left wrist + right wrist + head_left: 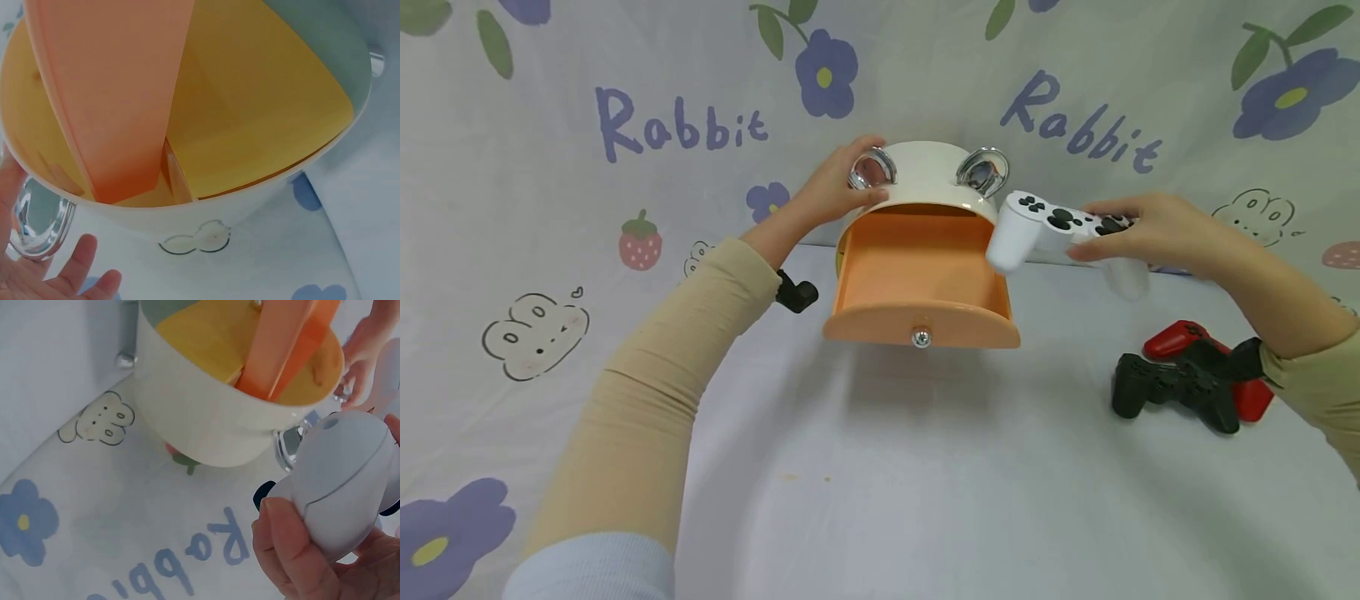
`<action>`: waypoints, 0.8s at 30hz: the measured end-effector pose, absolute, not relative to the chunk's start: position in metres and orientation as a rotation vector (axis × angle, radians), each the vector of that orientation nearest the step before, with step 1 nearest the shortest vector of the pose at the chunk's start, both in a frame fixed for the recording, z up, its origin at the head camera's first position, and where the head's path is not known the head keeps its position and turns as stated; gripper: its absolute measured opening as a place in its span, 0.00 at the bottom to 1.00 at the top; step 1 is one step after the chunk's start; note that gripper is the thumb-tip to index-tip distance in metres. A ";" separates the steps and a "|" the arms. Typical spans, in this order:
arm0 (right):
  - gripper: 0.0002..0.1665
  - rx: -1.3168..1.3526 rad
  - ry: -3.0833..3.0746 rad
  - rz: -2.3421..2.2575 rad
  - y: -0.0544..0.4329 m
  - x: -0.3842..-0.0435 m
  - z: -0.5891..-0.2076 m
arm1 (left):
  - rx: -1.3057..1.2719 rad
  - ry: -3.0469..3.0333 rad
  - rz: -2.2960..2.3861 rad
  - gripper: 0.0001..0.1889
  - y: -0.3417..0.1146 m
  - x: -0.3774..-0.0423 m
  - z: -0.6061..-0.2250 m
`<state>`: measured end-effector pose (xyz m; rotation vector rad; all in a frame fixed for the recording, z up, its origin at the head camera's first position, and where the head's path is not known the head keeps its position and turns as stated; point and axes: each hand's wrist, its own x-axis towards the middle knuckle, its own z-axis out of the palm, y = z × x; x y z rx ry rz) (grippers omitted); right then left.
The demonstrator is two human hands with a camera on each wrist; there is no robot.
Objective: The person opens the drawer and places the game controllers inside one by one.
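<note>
In the head view, a cream, round-topped drawer box (928,171) stands at the back with two chrome ear-like loops on top. Its orange drawer (922,325) is pulled out, showing a bare inside. My left hand (842,185) holds the box by its left chrome loop (40,219), thumb against the front. A white game controller (1051,223) is gripped by my right hand (1157,225), raised beside the drawer's right side. Its left handle overlaps the drawer's right edge in the head view. The right wrist view shows fingers (287,540) curled round the controller's white underside.
A black game controller (1172,385) lies partly over a red game controller (1172,337) on the white table (917,500), under the right forearm. Behind the box hangs a patterned cloth (917,75) with flowers and lettering.
</note>
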<state>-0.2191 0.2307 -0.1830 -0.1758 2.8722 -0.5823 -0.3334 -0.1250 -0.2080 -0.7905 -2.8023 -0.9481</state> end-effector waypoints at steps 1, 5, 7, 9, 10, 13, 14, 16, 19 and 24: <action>0.50 -0.176 2.877 -0.571 0.228 -0.218 -0.182 | -0.790 -2.804 -0.946 0.36 -0.125 -0.334 -0.208; 0.50 -0.188 2.902 -0.518 0.218 -0.217 -0.177 | -0.791 -2.807 -0.939 0.37 -0.125 -0.334 -0.208; 0.51 -0.194 2.913 -0.495 0.214 -0.217 -0.176 | -0.793 -2.805 -0.939 0.36 -0.125 -0.334 -0.208; 0.51 -0.211 2.925 -0.491 0.209 -0.217 -0.175 | -0.790 -2.805 -0.938 0.36 -0.125 -0.333 -0.208; 0.50 -0.217 2.926 -0.502 0.206 -0.217 -0.175 | -0.788 -2.805 -0.941 0.36 -0.125 -0.333 -0.207; 0.49 -0.251 2.937 -0.510 0.197 -0.217 -0.174 | -0.782 -2.811 -0.931 0.36 -0.126 -0.332 -0.207; 0.48 -0.263 2.940 -0.514 0.194 -0.217 -0.173 | -0.781 -2.812 -0.929 0.36 -0.126 -0.331 -0.207; 0.48 -0.293 2.947 -0.504 0.187 -0.217 -0.172 | -0.782 -2.811 -0.929 0.36 -0.126 -0.331 -0.207; 0.45 -0.347 2.963 -0.480 0.176 -0.218 -0.172 | -0.777 -2.814 -0.924 0.36 -0.126 -0.331 -0.207; 0.45 -0.412 2.989 -0.450 0.162 -0.219 -0.172 | -0.769 -2.825 -0.916 0.37 -0.126 -0.333 -0.208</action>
